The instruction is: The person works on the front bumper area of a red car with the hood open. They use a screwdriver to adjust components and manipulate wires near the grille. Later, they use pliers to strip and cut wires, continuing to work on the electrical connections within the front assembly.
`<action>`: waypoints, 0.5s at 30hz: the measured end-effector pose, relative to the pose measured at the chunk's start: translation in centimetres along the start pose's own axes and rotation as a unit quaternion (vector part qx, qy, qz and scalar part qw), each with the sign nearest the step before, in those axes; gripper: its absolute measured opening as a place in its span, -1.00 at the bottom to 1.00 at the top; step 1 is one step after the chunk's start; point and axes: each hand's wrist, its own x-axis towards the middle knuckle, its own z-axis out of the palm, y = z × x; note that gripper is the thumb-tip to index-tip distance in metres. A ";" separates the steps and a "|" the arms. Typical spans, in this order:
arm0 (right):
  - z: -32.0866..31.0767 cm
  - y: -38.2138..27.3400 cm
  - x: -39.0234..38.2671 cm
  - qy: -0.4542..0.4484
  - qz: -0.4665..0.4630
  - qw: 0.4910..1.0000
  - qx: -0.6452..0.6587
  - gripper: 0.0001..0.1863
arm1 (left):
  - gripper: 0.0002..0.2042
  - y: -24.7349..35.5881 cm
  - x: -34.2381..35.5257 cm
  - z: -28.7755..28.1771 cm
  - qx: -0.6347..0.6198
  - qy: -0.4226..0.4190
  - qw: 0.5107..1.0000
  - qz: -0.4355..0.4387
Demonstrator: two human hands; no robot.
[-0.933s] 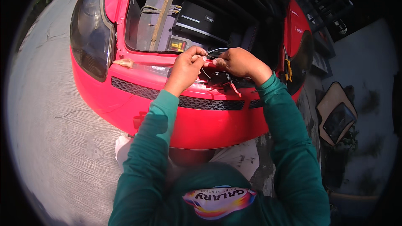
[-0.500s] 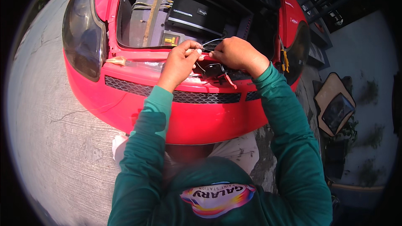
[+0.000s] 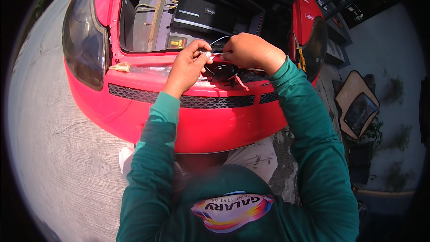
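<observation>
Thin wires point(image 3: 217, 54) stretch between my two hands above the front edge of a red car body point(image 3: 210, 127). My left hand point(image 3: 190, 65) pinches them between thumb and fingertips. Close by on the right, my right hand point(image 3: 251, 53) is closed on the wires too, its fingertips partly hidden behind the knuckles. One pale strand point(image 3: 218, 40) arcs up over the gap between the hands. Just below them a black part with a red lever point(image 3: 241, 83) rests on the car's front ledge.
A black amplifier-like box point(image 3: 204, 12) lies in the open compartment, beside a wooden strip point(image 3: 160, 13) and a small box with a yellow-red window point(image 3: 178, 41). Yellow-handled pliers point(image 3: 301, 59) hang at the right edge. A clear plastic packet point(image 3: 148, 69) lies on the ledge, left of my hands.
My view has shifted slightly, so the car appears a little higher and further left. Both hands keep their hold on the wires, with only small finger movements.
</observation>
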 end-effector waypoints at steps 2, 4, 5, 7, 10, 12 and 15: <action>-0.2 1.1 -0.2 0.001 -0.030 0.998 0.057 -0.71 | -0.83 0.4 -0.2 0.3 -0.006 0.006 1.000 0.004; 0.2 1.8 -0.3 0.023 -0.056 0.993 0.102 -0.73 | -0.86 1.1 -0.6 0.6 -0.005 0.017 1.000 0.008; 0.5 2.1 -0.2 0.034 -0.069 0.989 0.124 -0.73 | -0.87 1.0 -0.6 0.5 -0.003 0.021 1.000 0.012; 1.4 2.6 -0.1 0.056 -0.075 0.981 0.169 -0.73 | -0.89 0.5 -0.3 0.4 -0.002 0.028 0.999 0.019; 1.6 1.9 -0.4 0.072 -0.047 0.982 0.168 -0.71 | -0.92 0.0 -0.2 0.3 0.001 0.040 0.999 0.021; 1.9 1.5 -0.3 0.093 -0.055 0.979 0.172 -0.71 | -0.93 -0.3 -0.2 0.4 0.003 0.032 0.999 0.030; 2.8 1.3 0.2 0.132 -0.101 0.966 0.200 -0.75 | -0.93 -0.6 0.0 0.3 0.014 0.020 0.999 0.037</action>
